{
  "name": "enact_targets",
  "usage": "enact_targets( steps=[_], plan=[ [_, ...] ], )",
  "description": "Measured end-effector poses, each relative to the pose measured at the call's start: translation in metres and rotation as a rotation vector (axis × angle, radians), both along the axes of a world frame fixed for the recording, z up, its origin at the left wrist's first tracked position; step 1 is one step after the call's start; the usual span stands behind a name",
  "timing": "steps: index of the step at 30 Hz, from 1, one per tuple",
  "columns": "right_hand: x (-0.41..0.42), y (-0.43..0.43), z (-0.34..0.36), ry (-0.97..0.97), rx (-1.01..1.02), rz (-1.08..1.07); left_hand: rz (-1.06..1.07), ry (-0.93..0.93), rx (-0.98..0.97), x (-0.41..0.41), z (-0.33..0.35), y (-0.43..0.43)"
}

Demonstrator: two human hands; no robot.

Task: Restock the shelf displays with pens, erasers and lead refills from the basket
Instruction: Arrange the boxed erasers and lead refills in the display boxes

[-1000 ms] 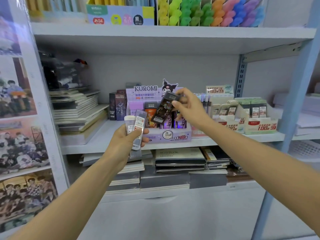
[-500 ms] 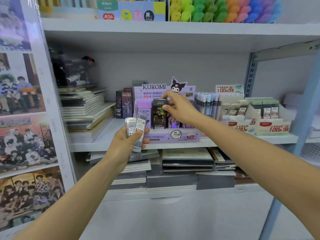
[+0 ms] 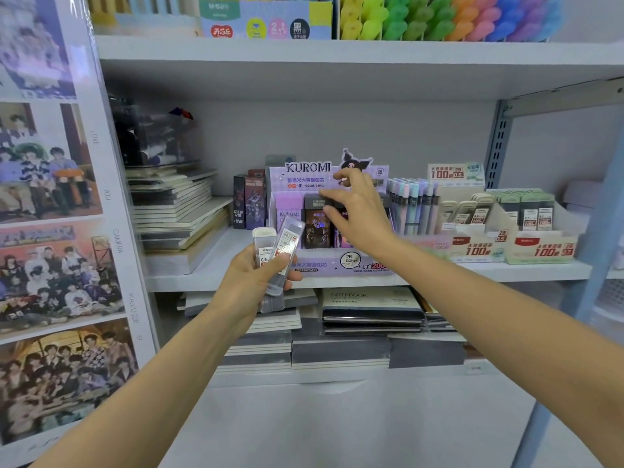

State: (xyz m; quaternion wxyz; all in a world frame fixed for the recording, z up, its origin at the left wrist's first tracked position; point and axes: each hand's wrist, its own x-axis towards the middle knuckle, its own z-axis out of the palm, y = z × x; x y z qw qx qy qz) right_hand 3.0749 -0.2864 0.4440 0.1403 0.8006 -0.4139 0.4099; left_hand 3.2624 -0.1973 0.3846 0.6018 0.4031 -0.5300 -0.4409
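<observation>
Firstly, left hand (image 3: 256, 282): grips two clear, flat refill cases (image 3: 287, 244) before the shelf edge (image 3: 175, 283);
right hand (image 3: 361, 217): fingers spread, empty, over glossy dark case (image 3: 316, 228) in cardboard display box (image 3: 314, 265)

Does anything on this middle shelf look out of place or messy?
Yes. A dark refill pack stands in the lilac Kuromi display box beside a lilac pack, so it looks mismatched with the box. The notebook stack at the left is also fanned unevenly, with its edges out of line.
</observation>
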Motion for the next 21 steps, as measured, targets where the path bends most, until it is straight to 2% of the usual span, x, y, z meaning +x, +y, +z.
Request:
enact_targets(
  steps=[2,4,6,8,13,15,19,21],
  plan=[
    [0.002,0.013,0.003,-0.160,0.086,0.179,-0.018,-0.003,-0.006,-0.003,0.002,0.003],
    [0.003,0.028,0.003,-0.324,0.366,0.406,-0.045,-0.008,-0.013,-0.008,0.005,0.006],
    [0.000,0.039,0.000,-0.356,0.598,0.511,-0.076,-0.014,-0.018,-0.016,0.008,0.008],
    [-0.010,0.045,-0.002,-0.385,0.637,0.523,-0.113,-0.006,-0.019,-0.025,0.009,0.012],
    [-0.048,0.054,-0.003,-0.712,0.690,0.541,-0.156,0.080,-0.036,-0.041,0.011,0.017],
    [-0.061,0.060,-0.009,-0.718,0.735,0.580,-0.111,0.064,-0.073,-0.049,0.013,0.019],
    [-0.078,0.071,-0.023,-0.499,0.850,0.595,-0.032,0.086,-0.120,-0.066,0.017,0.021],
    [-0.082,0.074,-0.031,-0.480,0.892,0.609,-0.010,0.053,-0.126,-0.075,0.017,0.022]
  ],
)
